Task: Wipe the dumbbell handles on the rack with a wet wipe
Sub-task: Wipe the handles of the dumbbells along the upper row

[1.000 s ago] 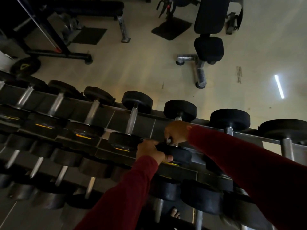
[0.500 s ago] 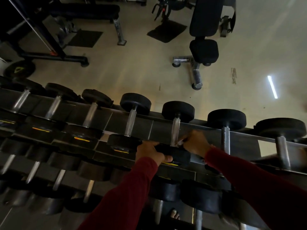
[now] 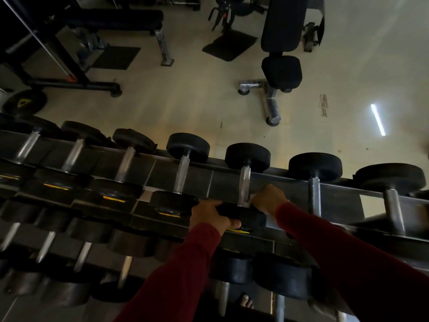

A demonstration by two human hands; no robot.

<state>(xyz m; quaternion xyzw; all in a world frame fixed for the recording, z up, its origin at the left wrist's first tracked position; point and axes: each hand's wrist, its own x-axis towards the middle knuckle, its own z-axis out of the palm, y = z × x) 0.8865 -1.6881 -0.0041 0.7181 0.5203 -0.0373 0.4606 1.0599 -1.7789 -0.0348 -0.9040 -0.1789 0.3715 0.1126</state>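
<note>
A person in dark red sleeves is leaning over a dumbbell rack [image 3: 204, 180] in a dim gym. The left hand [image 3: 210, 217] is gripping the near black head [image 3: 243, 216] of 1 dumbbell on the rack's top shelf. The right hand [image 3: 269, 199] is curling around the base of that dumbbell's steel handle [image 3: 245, 182] — a pale wet wipe [image 3: 251, 202] is barely showing beneath the fingers. An incline bench [image 3: 282, 43] is standing beyond the rack.
</note>
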